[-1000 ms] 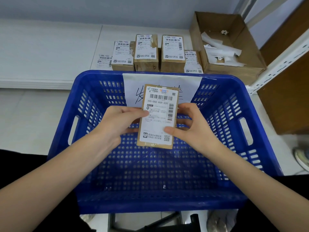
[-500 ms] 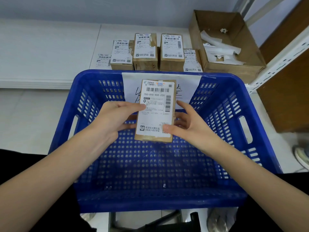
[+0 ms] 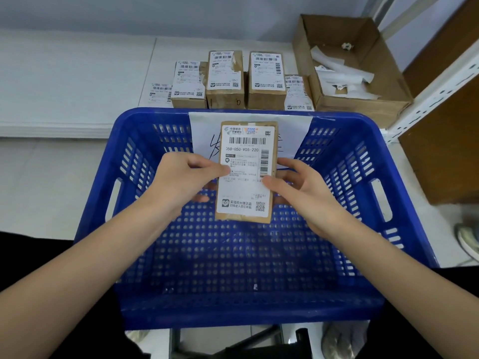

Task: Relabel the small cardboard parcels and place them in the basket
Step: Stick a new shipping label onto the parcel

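Labelled cardboard parcel (image 3: 245, 172), pinched between left hand (image 3: 178, 182) and right hand (image 3: 303, 193) above the bare blue basket (image 3: 145, 255); five parcels (image 3: 243, 79) wait at twelve o'clock.

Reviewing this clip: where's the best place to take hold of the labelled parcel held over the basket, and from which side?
Grip the parcel by its two long edges at mid-height, coming from left and right, as the left hand and right hand do. It is flat and narrow with its label facing up.
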A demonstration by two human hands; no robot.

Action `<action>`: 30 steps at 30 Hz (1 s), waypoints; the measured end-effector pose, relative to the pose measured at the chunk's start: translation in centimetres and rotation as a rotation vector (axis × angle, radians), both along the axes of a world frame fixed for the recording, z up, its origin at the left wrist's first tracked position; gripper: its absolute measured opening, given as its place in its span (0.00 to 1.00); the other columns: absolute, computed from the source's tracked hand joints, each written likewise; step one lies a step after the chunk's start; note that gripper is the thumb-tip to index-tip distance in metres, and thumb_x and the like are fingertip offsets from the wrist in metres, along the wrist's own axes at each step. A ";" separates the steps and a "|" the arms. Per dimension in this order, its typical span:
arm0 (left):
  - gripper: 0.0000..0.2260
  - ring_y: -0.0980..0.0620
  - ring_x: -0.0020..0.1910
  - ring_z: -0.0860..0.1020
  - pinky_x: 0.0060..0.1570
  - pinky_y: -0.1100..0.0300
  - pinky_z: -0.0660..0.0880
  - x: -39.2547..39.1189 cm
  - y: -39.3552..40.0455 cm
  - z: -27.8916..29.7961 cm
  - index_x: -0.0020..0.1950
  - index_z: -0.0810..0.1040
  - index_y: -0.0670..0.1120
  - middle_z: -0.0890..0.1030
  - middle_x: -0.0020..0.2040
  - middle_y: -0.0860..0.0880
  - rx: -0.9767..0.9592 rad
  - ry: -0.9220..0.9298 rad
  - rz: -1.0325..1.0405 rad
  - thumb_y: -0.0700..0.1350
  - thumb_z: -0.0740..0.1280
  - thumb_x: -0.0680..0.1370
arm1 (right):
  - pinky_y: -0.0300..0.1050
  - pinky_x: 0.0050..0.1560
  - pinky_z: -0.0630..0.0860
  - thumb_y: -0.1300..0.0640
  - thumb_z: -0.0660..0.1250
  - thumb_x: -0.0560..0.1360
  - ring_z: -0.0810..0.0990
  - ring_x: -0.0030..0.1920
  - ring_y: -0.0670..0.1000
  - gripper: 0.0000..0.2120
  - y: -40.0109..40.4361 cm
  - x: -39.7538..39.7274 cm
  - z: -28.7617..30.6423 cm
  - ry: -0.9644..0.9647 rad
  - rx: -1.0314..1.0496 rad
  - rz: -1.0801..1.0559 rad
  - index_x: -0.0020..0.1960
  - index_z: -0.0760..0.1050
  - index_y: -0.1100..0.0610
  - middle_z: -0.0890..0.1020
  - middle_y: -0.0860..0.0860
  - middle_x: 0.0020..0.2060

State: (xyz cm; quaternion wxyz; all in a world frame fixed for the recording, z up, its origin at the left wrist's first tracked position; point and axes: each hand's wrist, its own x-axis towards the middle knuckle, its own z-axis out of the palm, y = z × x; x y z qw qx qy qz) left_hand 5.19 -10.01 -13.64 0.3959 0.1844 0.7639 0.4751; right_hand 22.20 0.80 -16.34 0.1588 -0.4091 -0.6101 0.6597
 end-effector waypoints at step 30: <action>0.23 0.46 0.74 0.62 0.74 0.53 0.55 1.6 0.7 -4.6 0.73 0.65 0.37 0.66 0.74 0.42 0.203 1.393 -0.628 0.47 0.52 0.82 | 0.52 0.49 0.81 0.56 0.64 0.78 0.82 0.51 0.53 0.14 -2.1 -1.1 -1.5 0.022 -0.026 0.041 0.63 0.72 0.55 0.81 0.56 0.53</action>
